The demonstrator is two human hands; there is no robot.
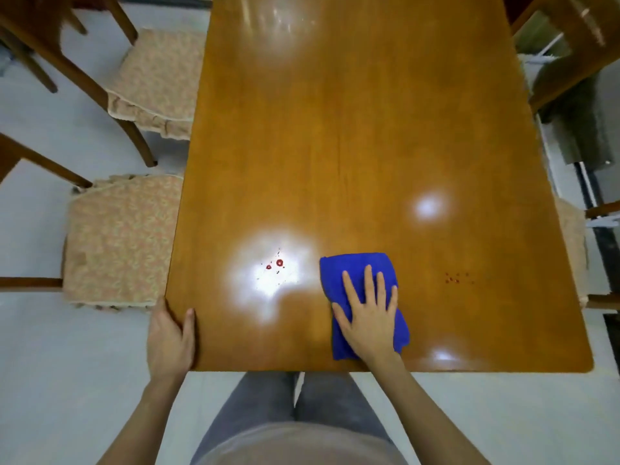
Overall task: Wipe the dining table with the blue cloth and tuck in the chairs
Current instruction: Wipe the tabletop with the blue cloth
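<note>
Our left hand [171, 337] grips the table [335, 146] corner, thumb on top. Our right hand [369, 317] lies flat, fingers spread wide.

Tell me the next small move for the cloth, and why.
Probably slide the right hand and blue cloth left over the red spots: they lie unwiped just beside the cloth, and the left hand grips the table edge.

Hidden under table [352, 146] edge: left hand [171, 337] fingers; chairs [120, 239] cropped by pic edges.
</note>
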